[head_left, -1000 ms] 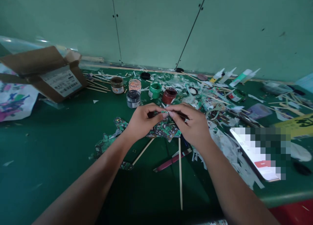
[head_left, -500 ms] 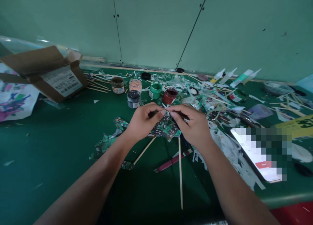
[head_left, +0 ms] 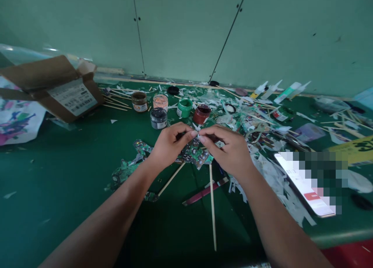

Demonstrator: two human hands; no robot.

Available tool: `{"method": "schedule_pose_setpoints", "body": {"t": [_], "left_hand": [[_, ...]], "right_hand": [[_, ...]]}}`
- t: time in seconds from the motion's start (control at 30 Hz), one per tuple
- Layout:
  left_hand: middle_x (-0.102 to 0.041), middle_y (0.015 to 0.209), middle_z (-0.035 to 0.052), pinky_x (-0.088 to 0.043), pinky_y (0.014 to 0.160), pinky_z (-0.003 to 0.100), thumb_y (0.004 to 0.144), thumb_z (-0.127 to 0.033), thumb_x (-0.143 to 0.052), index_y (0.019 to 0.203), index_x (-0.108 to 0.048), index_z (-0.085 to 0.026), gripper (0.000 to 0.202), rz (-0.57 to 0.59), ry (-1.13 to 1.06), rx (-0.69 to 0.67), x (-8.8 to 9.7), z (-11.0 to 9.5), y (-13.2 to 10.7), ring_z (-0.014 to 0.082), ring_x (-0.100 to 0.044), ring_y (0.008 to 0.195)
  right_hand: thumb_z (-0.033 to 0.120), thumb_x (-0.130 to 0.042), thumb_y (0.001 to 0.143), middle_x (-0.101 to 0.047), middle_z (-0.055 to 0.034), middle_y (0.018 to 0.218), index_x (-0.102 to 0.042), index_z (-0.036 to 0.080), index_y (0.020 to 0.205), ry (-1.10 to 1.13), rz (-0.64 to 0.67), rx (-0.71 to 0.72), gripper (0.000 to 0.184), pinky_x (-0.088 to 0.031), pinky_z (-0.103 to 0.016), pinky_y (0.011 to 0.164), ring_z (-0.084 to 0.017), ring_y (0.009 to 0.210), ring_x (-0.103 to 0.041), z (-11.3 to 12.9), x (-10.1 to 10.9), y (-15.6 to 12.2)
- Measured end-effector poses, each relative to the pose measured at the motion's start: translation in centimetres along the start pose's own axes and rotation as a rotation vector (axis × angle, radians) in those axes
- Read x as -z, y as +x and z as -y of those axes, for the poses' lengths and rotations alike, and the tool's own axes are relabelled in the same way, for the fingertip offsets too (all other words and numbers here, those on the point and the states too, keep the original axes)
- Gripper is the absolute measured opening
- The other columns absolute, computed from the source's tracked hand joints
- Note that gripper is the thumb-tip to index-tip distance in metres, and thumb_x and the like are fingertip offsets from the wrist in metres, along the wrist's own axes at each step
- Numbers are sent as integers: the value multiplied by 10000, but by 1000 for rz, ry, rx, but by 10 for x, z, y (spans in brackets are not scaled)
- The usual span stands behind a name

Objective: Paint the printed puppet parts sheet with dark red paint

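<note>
Head view: both hands meet in mid-frame, above the green tabletop (head_left: 58, 159). The left hand (head_left: 167, 145) is curled, thumb and forefinger pinched tight on a tiny white scrap (head_left: 198, 135). The right hand (head_left: 230, 149) pinches the same scrap from the other side, fingertips nearly touching the left's. The scrap sits right between the two hands, lifted clear of the tabletop.

Directly under the hands lies a patterned cutout (head_left: 195, 155), green and dark. A long wooden stick (head_left: 212, 206) runs from below the hands toward the near edge; a shorter stick (head_left: 171, 178) angles off beneath the left wrist, and a maroon strip (head_left: 204, 192) lies between them.

Beyond the hands stand the paint jars: grey (head_left: 159, 118), green (head_left: 184, 107), red (head_left: 202, 113), peach (head_left: 161, 101), brown (head_left: 139, 101). Far left of the hands, an open carton (head_left: 55, 85). Right of the hands, paper scraps (head_left: 271, 174) piled thick, and a phone (head_left: 303, 184) beside them.
</note>
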State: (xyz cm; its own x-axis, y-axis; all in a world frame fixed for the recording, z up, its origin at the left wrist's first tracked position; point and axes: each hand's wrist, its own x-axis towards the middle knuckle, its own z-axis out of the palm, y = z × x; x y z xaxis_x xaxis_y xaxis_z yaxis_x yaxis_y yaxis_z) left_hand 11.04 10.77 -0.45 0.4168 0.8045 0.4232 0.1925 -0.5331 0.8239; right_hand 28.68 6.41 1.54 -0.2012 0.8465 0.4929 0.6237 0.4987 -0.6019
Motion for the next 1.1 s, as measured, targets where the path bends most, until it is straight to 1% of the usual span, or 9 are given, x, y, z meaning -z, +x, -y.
{"method": "schedule_pose_setpoints", "body": {"t": [0.07,0.13,0.27,0.5,0.73,0.83,0.9,1.0,1.1], "left_hand": [[-519,723,8,-368,604,253,925,-320,-541,776,-625,-168,229,27,20,-4,1,-1,0,116,-502,681],[-534,739,12,-373,601,249,918,-312,-556,782,-635,-168,214,51,31,-20,1,-3,0,114,-513,681],[-550,747,21,-382,599,252,907,-289,-573,790,-652,-174,183,68,33,-47,2,-5,1,115,-527,682],[-561,747,21,-388,609,243,906,-282,-578,778,-648,-172,183,101,54,-60,7,-7,2,109,-527,683],[-568,754,19,-383,596,235,907,-267,-577,773,-638,-177,173,120,72,-42,9,-9,2,104,-518,671],[-570,736,18,-385,587,233,920,-269,-552,768,-633,-178,195,82,69,-47,8,-11,2,104,-513,659],[-592,732,20,-398,598,230,922,-269,-549,769,-639,-176,200,31,47,-56,8,-15,2,106,-527,670],[-645,740,22,-423,616,228,898,-289,-587,791,-671,-172,179,-101,20,-42,8,-23,3,112,-563,692],[-674,726,20,-441,606,231,860,-331,-635,788,-700,-171,188,-266,-46,7,9,-28,4,121,-577,682]], "right_hand": [[312,-558,894,-694,-46,855,-700,198,891,15,-32,-23,183,-475,-279,640,-159,757,-646,0,0,1],[313,-560,889,-695,-40,816,-698,192,844,19,-42,-53,188,-458,-266,598,-152,715,-638,1,0,3],[293,-572,870,-680,-28,750,-684,183,778,33,7,-80,182,-421,-256,545,-136,638,-605,0,4,4],[275,-584,871,-681,-29,767,-704,195,809,81,44,-31,157,-428,-269,571,-143,671,-609,-3,8,2],[268,-594,867,-695,-22,797,-711,209,835,100,63,-26,135,-443,-262,565,-138,679,-621,-3,9,2],[269,-610,853,-703,-12,806,-710,217,862,122,48,-54,113,-445,-249,547,-125,656,-616,-2,9,2],[256,-622,841,-709,-12,817,-704,212,878,154,-8,-71,101,-469,-251,583,-127,685,-629,0,6,2],[252,-630,834,-714,-9,817,-700,208,884,222,-134,-88,97,-491,-253,617,-123,702,-638,8,0,6],[255,-636,828,-723,-2,814,-711,216,911,273,-171,-98,118,-501,-247,606,-116,684,-642,18,-4,16]]}}
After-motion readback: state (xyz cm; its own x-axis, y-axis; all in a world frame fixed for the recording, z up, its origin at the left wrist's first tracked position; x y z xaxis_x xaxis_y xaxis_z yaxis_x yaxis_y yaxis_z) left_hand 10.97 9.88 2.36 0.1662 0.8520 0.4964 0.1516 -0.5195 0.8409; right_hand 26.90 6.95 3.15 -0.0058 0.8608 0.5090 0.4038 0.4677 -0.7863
